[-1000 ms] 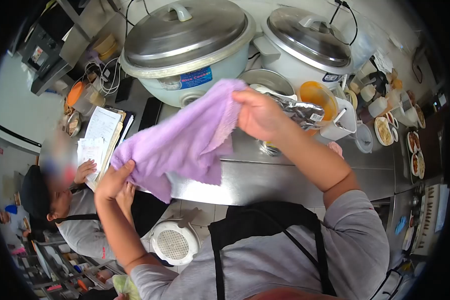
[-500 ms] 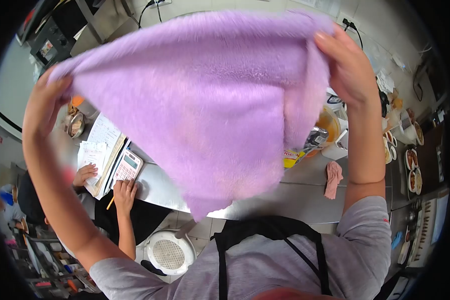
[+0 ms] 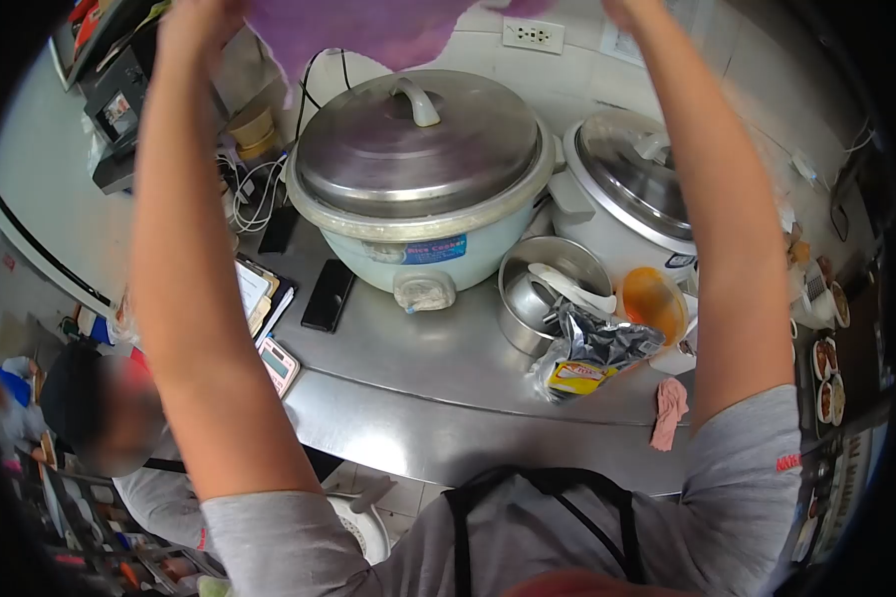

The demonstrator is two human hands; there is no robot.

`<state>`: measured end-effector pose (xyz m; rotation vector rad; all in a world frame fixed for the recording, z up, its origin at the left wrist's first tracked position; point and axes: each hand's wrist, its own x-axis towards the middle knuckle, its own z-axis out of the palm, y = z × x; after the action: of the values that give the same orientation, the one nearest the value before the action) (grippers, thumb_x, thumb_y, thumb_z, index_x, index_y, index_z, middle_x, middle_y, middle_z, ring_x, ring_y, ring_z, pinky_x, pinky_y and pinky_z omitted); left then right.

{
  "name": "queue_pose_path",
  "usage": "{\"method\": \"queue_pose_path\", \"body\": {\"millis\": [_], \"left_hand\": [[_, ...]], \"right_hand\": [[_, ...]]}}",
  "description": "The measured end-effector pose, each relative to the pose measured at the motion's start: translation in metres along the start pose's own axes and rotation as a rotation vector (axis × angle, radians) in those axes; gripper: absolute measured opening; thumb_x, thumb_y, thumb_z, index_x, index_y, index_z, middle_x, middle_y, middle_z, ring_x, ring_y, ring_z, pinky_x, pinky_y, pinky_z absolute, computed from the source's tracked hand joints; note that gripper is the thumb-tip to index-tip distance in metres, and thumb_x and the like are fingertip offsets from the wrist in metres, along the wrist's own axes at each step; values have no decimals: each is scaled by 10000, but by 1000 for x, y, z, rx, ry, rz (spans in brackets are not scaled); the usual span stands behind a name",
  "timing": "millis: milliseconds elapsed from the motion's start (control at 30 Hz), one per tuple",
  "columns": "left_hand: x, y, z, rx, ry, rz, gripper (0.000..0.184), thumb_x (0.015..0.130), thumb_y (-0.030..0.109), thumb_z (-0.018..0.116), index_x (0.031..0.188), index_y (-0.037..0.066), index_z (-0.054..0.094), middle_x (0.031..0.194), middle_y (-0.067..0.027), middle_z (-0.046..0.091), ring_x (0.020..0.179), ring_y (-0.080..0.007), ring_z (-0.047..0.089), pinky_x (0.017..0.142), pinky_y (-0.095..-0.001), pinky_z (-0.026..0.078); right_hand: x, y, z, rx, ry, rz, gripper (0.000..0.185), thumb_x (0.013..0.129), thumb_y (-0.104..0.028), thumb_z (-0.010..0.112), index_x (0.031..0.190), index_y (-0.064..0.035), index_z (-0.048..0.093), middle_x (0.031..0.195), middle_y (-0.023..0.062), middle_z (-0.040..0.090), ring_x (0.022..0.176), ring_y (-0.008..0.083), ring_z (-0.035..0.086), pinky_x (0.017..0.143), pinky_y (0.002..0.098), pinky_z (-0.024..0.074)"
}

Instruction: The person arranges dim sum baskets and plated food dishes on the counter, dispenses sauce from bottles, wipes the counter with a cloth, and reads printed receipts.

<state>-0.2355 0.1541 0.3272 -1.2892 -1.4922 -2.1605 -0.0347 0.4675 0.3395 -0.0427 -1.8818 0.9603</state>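
Note:
Both arms are raised to the top edge of the head view. A purple fuzzy cloth [image 3: 368, 28] hangs between the hands, its upper part out of frame. My left hand [image 3: 201, 22] is at the top left, cut off and blurred, with its fingers hidden. Of my right hand [image 3: 629, 10] only a small part shows at the top edge, fingers out of sight. Below the cloth stands a large rice cooker [image 3: 423, 204] with a metal lid. A smaller rice cooker [image 3: 617, 234] is behind my right forearm.
On the steel counter [image 3: 408, 363] are a metal pot [image 3: 513, 313], a foil pack [image 3: 602, 343], an orange-stained container [image 3: 654, 303], a pink cloth [image 3: 670, 410], a black phone [image 3: 329, 296] and a calculator [image 3: 281, 366]. A co-worker [image 3: 95, 398] is at the left; a stool [image 3: 363, 522] stands below.
The purple cloth, spread wide in front of me half a second ago, has been lifted up and mostly out of view. Both hands have risen with it, uncovering the rice cookers and counter.

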Motion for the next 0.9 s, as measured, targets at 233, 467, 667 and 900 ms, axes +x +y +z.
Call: {"method": "queue_pose_path", "body": {"millis": [233,467,667,900], "left_hand": [[-181,-144,-22,606,-5,-275,229,671,121,550,857,-13,544,770,-78,545,688,-135,513,620,-274,417],[-325,-112,-31,175,435,-437,217,766,86,502,971,16,488,910,-61,507,747,-119,525,605,-211,428],[-459,-113,-32,242,448,-709,158,755,53,466,910,29,487,808,-58,505,659,-91,484,544,-189,393],[-535,-109,-23,507,240,-462,147,722,-19,444,857,16,493,945,-107,451,704,-143,481,613,-228,406]], "right_hand": [[-137,118,-14,-389,-625,538,134,743,-132,547,858,-65,564,800,16,577,752,123,512,709,281,408],[-160,116,-95,-914,-566,307,147,707,-85,500,833,-33,556,798,108,585,733,242,546,656,314,425],[-180,118,-116,-910,-571,447,235,710,-107,503,927,-42,564,796,112,591,728,232,555,670,318,434],[-170,47,0,-508,-847,282,309,745,-165,506,1029,-49,534,872,76,590,787,179,547,706,298,429]]}}
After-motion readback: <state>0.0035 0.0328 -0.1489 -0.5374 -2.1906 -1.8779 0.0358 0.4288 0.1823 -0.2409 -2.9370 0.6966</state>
